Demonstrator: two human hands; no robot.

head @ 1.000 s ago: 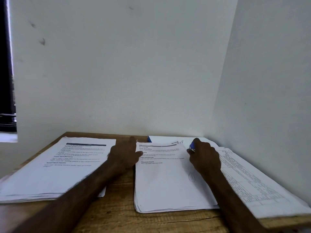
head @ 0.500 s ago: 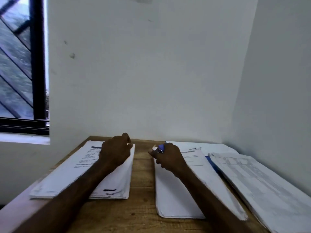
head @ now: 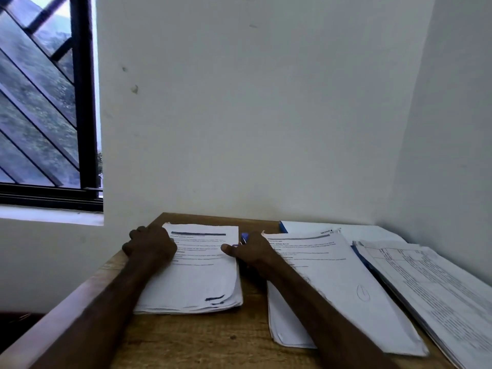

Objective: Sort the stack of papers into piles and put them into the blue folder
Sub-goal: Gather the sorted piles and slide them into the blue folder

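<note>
Three piles sit on the wooden table (head: 213, 339), left pile (head: 199, 275), middle pile (head: 332, 283) and right pile (head: 426, 283), the latter two overlapping the blue folder (head: 283, 227); left hand (head: 149, 245) curls round the left pile's edge, likely squaring it, while right hand (head: 253, 251) pinches a blue pen (head: 244, 238), thumb steadying it.

- Setting: a plain study or office corner in a room, not a kitchen or workshop.
- Counter (head: 213, 336): bare brown wood, pushed into the corner where two walls met.
- Walls (head: 253, 115): white, unadorned, with a few small marks.
- Window (head: 40, 102): at the left, with a dark frame, slanted bars and a pale sill (head: 53, 215); greenery showed outside.
- Paperwork: three stacks of printed sheets lay side by side on the counter, namely the left pile (head: 202, 278), middle pile (head: 346, 294) and right pile (head: 439, 288).
- Blue folder (head: 283, 227): its edge showed under sheets at the back.
- Blue pen (head: 244, 237): held in the right hand (head: 253, 253).
</note>
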